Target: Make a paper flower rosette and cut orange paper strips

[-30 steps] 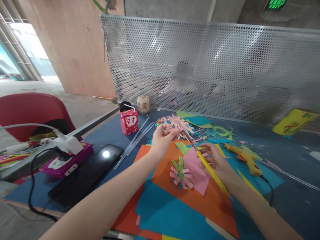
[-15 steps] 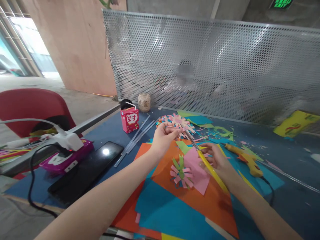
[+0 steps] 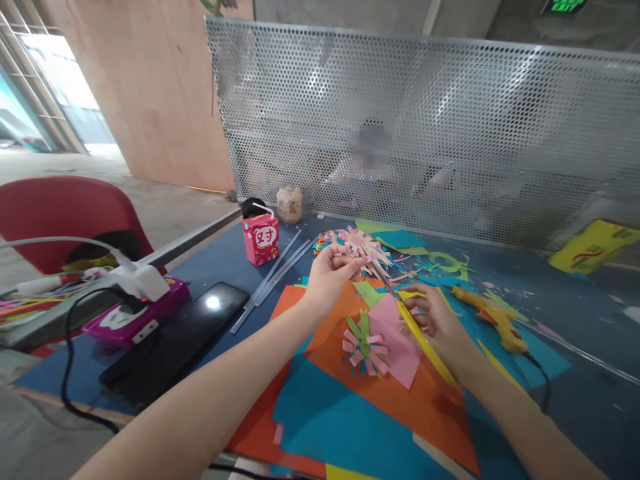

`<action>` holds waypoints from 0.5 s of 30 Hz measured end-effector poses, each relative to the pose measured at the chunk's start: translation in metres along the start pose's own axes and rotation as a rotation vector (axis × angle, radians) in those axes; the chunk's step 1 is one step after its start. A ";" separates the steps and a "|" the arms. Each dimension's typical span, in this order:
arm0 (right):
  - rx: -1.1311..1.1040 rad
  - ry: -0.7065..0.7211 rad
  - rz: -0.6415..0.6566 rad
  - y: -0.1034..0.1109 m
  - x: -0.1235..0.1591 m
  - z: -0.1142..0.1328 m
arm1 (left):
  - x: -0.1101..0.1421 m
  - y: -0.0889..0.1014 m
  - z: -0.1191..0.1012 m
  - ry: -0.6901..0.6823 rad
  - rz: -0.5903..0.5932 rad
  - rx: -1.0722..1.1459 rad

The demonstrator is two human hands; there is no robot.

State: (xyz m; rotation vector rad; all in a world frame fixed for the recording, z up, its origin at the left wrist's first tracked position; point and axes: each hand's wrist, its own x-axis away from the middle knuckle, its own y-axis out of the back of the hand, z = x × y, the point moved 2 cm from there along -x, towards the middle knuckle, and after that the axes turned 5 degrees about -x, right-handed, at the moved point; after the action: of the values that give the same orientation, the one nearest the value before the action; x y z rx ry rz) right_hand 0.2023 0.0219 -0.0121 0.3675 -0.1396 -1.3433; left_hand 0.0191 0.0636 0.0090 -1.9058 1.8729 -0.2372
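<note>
Soft Daylight, Dim Background

Beyond the left edge of the counter, an opening burned out to white, spilling pale light across the floor. The concrete wall past the far edge was dim and grey. Bright streaks glinted off the perforated metal screen along that edge; blocky pixelation masked a person's head behind it. White glare sat on the phone near the left edge. Soft shadow dulled the orange sheet beside the yellow-handled scissors. Fine detail at the left fingers was blurred. Wide-angle distortion stretched the forearms at the near edge.
</note>
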 end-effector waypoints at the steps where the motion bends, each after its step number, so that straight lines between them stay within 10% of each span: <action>1: -0.001 -0.003 0.004 0.000 0.000 0.000 | 0.000 0.000 0.000 0.001 0.001 0.006; 15: 0.051 0.001 -0.142 -0.006 0.004 0.008 | 0.001 -0.001 0.008 0.086 -0.054 0.039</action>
State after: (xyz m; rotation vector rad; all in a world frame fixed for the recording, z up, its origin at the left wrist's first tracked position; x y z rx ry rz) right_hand 0.1949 0.0159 -0.0074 0.4275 -0.1495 -1.4818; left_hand 0.0231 0.0638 0.0019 -1.9506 1.8589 -0.3764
